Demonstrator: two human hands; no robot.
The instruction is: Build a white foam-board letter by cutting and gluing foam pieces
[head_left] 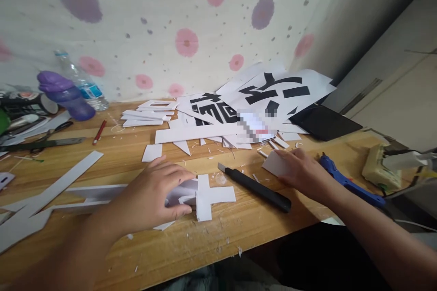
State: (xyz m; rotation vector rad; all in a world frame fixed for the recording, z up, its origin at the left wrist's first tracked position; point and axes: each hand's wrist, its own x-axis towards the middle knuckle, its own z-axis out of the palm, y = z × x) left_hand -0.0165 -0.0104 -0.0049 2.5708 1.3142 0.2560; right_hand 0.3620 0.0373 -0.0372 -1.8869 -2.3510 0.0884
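Observation:
My left hand (155,191) is over a white foam-board shape with upright side walls (99,193). Its thumb and fingers are spread apart, and white strips show between them. Just beyond the fingertips lies a cross-shaped white foam-board piece (205,196); whether they touch it I cannot tell. My right hand (302,170) pinches a small flat white foam-board piece (276,163) at the table's right side. Between the hands rests a black-handled craft knife (261,191), its blade bare and pointing up-left.
A blue glue gun (351,182) and a power strip (380,168) lie at right. Behind are a phone (256,125), printed sheets (290,91) and cut foam pieces (148,113). Bottles (73,97), scissors (51,138) and a red pen-like tool (99,132) are at left.

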